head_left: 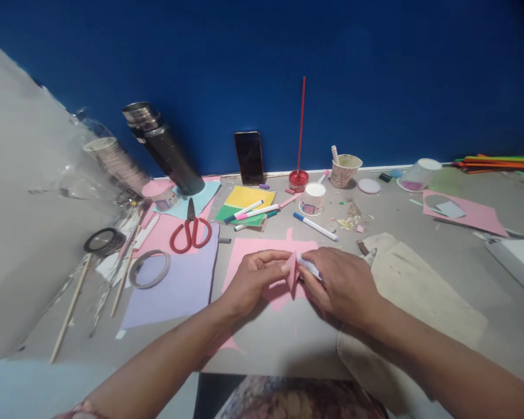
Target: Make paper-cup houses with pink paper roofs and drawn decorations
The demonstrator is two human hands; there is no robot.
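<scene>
My left hand (pixel 259 273) pinches a small folded piece of pink paper (pixel 292 276), held on edge between thumb and fingers. Against its right side, my right hand (pixel 347 285) grips a whitish-blue tube (pixel 310 266); the fingers hide most of it, so its kind is not clear. Beneath both hands lies a cut pink paper sheet (pixel 238 259) on the grey table (pixel 266 349). A white marker with a blue cap (pixel 315 226) rests just beyond the hands.
Red-handled scissors (pixel 191 230), a tape roll (pixel 149 269) and purple paper (pixel 179 291) lie left. Behind stand a dark flask (pixel 170 151), a phone (pixel 250 157), a red stick in a round base (pixel 301 134) and paper cups (pixel 312 199). A beige cloth (pixel 419 285) lies right.
</scene>
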